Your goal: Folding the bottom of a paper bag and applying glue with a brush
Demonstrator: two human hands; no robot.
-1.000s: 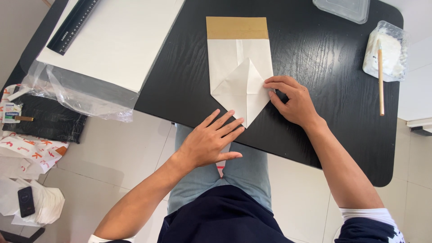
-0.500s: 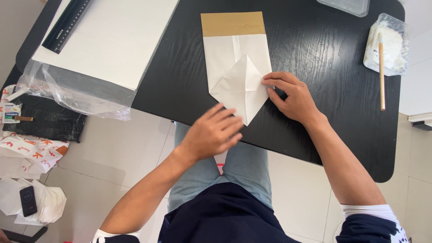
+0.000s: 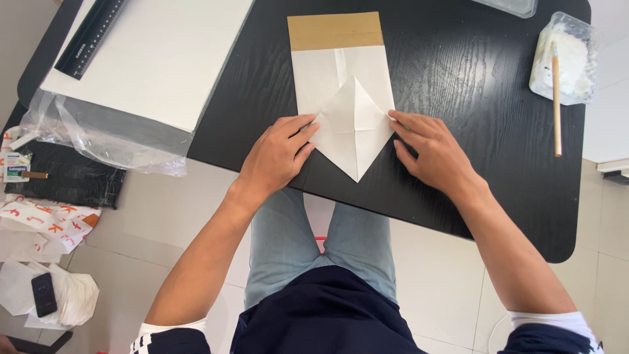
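The left hand (image 3: 278, 154) has come up from the table (image 3: 458, 78) edge onto the paper (image 3: 344, 98) – fingers flat on the fold's 9 o'clock corner, grasping nothing. The right hand (image 3: 432, 154) stays pressing at 3 o'clock – both now pin the point at table centre

Both hands flat, palms down, left (image 3: 278, 154) and right (image 3: 432, 154), fingers pointing inward.

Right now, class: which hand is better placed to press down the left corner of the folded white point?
The left hand, probably. Its fingertips already touch the left edge of the folded paper, while the right hand rests on the opposite edge and would have to cross over the point.
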